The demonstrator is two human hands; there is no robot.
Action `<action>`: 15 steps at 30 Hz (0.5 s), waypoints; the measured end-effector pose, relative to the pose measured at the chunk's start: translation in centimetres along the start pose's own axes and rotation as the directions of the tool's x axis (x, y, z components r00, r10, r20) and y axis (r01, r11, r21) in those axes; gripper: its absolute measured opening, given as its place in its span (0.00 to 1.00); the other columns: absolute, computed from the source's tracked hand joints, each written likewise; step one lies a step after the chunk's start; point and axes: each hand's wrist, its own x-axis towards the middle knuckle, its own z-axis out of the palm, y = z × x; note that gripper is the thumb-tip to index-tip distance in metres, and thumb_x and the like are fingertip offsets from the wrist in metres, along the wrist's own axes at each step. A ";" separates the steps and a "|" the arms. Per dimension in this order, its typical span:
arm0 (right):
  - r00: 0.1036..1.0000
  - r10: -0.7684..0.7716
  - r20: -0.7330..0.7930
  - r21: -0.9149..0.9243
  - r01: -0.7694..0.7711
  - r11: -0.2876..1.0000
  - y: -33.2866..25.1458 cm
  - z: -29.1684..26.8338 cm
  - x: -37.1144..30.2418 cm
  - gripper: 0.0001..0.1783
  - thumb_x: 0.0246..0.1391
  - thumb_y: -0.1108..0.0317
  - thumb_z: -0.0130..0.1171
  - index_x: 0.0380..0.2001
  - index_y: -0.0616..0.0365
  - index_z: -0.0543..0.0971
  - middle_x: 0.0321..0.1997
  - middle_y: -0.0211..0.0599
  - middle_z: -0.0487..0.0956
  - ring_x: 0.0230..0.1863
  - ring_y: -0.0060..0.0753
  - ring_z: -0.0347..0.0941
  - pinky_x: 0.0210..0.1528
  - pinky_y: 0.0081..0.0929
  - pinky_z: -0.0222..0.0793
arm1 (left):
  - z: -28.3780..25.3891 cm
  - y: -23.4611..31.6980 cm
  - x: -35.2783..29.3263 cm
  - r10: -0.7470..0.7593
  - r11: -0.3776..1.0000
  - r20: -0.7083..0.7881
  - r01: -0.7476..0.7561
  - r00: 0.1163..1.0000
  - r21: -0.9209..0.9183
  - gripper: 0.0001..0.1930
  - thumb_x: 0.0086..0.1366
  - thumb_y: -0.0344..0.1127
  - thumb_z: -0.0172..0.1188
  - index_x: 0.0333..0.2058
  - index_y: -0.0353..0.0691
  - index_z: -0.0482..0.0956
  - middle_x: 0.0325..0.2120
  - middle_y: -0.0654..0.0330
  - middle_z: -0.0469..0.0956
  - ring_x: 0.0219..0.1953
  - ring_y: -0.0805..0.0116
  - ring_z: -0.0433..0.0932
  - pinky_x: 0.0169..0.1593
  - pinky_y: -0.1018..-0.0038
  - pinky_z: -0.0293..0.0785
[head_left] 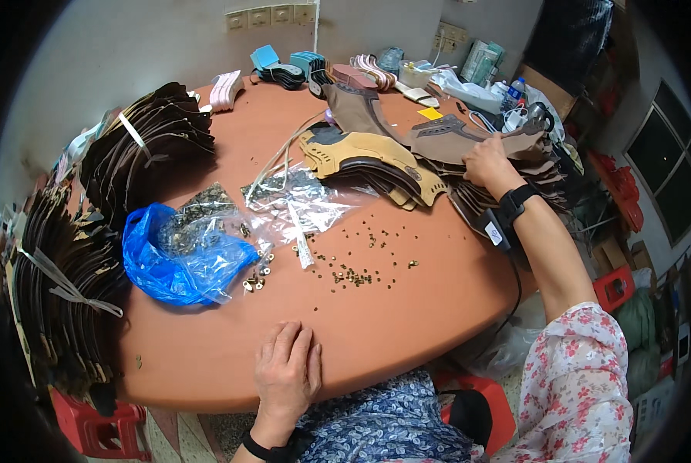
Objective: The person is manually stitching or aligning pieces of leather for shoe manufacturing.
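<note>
Hands are far apart. The left hand [288, 370] lies flat and open, holding nothing, on the round orange surface [230, 339] at the bottom middle. The right hand [484, 163], at the upper right, grips the top brown leather shoe piece [453, 139] on a stack. Small brass rivets [353, 274] lie in the middle, near a blue plastic bag [176, 258].

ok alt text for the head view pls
A person's right hand reaches onto a stack of brown leather shoe pieces while the left hand rests flat on an orange table scattered with small metal eyelets.
</note>
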 end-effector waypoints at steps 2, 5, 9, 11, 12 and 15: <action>0.997 -0.042 -0.067 0.035 0.045 0.998 -0.9 -2.1 -0.7 0.23 0.52 0.44 0.58 0.45 0.45 0.80 0.46 0.39 0.81 0.51 0.37 0.76 0.57 0.56 0.57 | -0.1 0.1 0.1 0.000 1.000 -0.001 0.000 1.000 0.015 0.14 0.53 0.29 0.64 0.40 0.37 0.79 0.43 0.54 0.76 0.48 0.51 0.74 0.49 0.61 0.69; 0.936 -0.017 -0.352 0.567 0.227 0.792 -4.4 -5.7 -1.3 0.29 0.50 0.43 0.60 0.48 0.52 0.76 0.43 0.43 0.81 0.48 0.46 0.76 0.51 0.48 0.66 | -0.1 0.1 0.0 0.000 0.999 0.005 0.000 1.000 0.036 0.14 0.53 0.29 0.64 0.40 0.37 0.79 0.43 0.54 0.76 0.48 0.52 0.74 0.49 0.61 0.69; 0.909 -0.005 -0.416 0.673 0.312 0.671 -9.7 -6.9 -0.8 0.41 0.50 0.52 0.61 0.65 0.48 0.59 0.49 0.51 0.75 0.48 0.54 0.74 0.49 0.47 0.71 | 0.0 -0.1 0.0 -0.006 1.000 0.017 0.005 1.000 0.022 0.14 0.53 0.30 0.64 0.40 0.37 0.79 0.43 0.54 0.76 0.48 0.51 0.74 0.49 0.61 0.69; 0.904 0.039 -0.425 0.686 0.294 0.666 -11.4 -6.9 0.1 0.41 0.49 0.59 0.61 0.66 0.46 0.57 0.49 0.53 0.72 0.45 0.56 0.75 0.47 0.48 0.72 | 0.0 -0.1 0.0 -0.009 1.000 0.035 0.008 0.999 0.028 0.14 0.54 0.31 0.64 0.41 0.37 0.79 0.44 0.54 0.76 0.49 0.53 0.74 0.49 0.61 0.69; 0.907 0.058 -0.417 0.679 0.268 0.683 -12.0 -7.1 0.2 0.42 0.49 0.62 0.60 0.67 0.45 0.56 0.49 0.53 0.71 0.44 0.57 0.75 0.46 0.49 0.72 | 0.0 -0.1 0.0 -0.012 1.000 0.044 0.011 0.999 0.027 0.14 0.55 0.32 0.63 0.41 0.37 0.80 0.44 0.55 0.76 0.49 0.54 0.73 0.49 0.61 0.68; 0.882 0.089 -0.462 0.639 0.262 0.724 -13.8 -6.7 0.8 0.41 0.49 0.70 0.55 0.67 0.39 0.55 0.50 0.54 0.69 0.39 0.57 0.76 0.39 0.51 0.74 | -0.3 0.1 0.1 -0.020 0.999 0.036 0.019 0.999 0.028 0.14 0.54 0.31 0.64 0.41 0.38 0.79 0.43 0.54 0.76 0.49 0.52 0.74 0.49 0.61 0.69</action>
